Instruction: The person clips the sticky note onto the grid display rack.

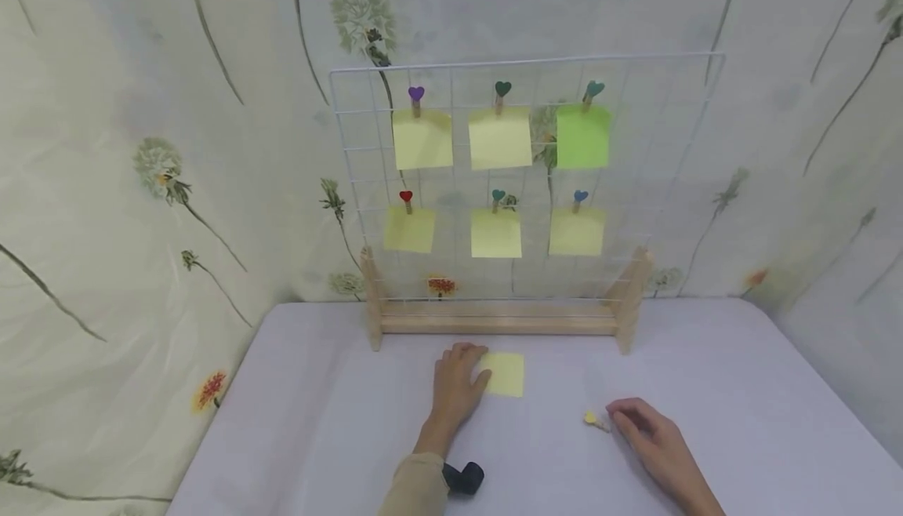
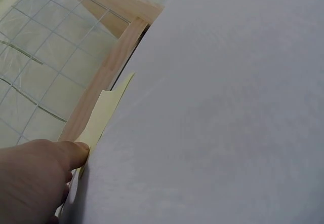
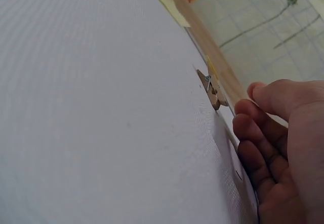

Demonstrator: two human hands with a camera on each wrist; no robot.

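A pale yellow sticky note (image 1: 505, 375) lies on the white table. My left hand (image 1: 457, 385) rests at its left side, with thumb and fingertips touching the paper. In the left wrist view the thumb is against the note (image 2: 104, 113), whose far corner curves up. A small wooden clothespin (image 1: 596, 422) with a yellow decoration lies to the right of the note. My right hand (image 1: 652, 441) is just right of that clothespin (image 3: 212, 89), its fingers loosely bent, nothing visible between them and a small gap to the clothespin.
Behind the hands stands a white wire grid (image 1: 525, 61) in a wooden base (image 1: 494, 324). Several sticky notes hang there in two rows from heart-topped clothespins, one bright green (image 1: 582, 137). A black object (image 1: 467, 478) lies beside the left sleeve. Floral fabric (image 1: 162, 241) surrounds the table.
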